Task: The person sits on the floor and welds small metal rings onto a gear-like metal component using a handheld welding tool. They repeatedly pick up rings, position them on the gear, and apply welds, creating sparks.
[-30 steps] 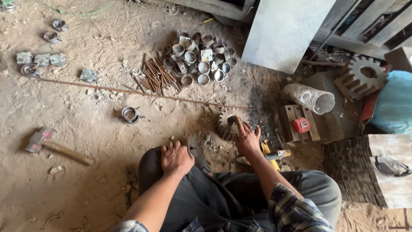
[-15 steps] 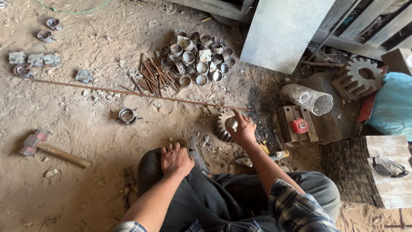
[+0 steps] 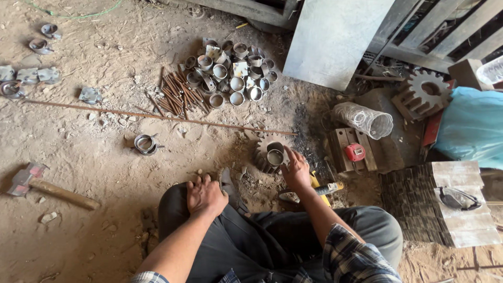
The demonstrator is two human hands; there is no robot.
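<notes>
- Two bare hands show from above, both belonging to a person crouched on a dirt floor (image 3: 94, 173).
- The right hand (image 3: 295, 169) reaches forward, its fingers closing on a short metal ring (image 3: 275, 155); how tightly it pinches cannot be told.
- That ring sits on top of a rusty gear wheel (image 3: 263, 152), which lies flat on the floor at 12 o'clock from the person's knees.
- The left hand (image 3: 205, 195) rests spread and released on the left knee, grasping nothing.
- A pile of similar metal rings (image 3: 230, 73) lies further out at 11 o'clock, with a bundle of rusty rods (image 3: 178, 97) touching its left side.
- A long thin rod (image 3: 157, 116) runs across the floor between the pile and the gear.
- A hammer (image 3: 47, 186) lies at 9 o'clock, well apart from the left hand.
- A red tape measure (image 3: 354, 152) sits on a wooden block (image 3: 340, 141) at 2 o'clock, near the right hand.
- A second, larger gear (image 3: 427, 94) lies at 2 o'clock, farther off.
</notes>
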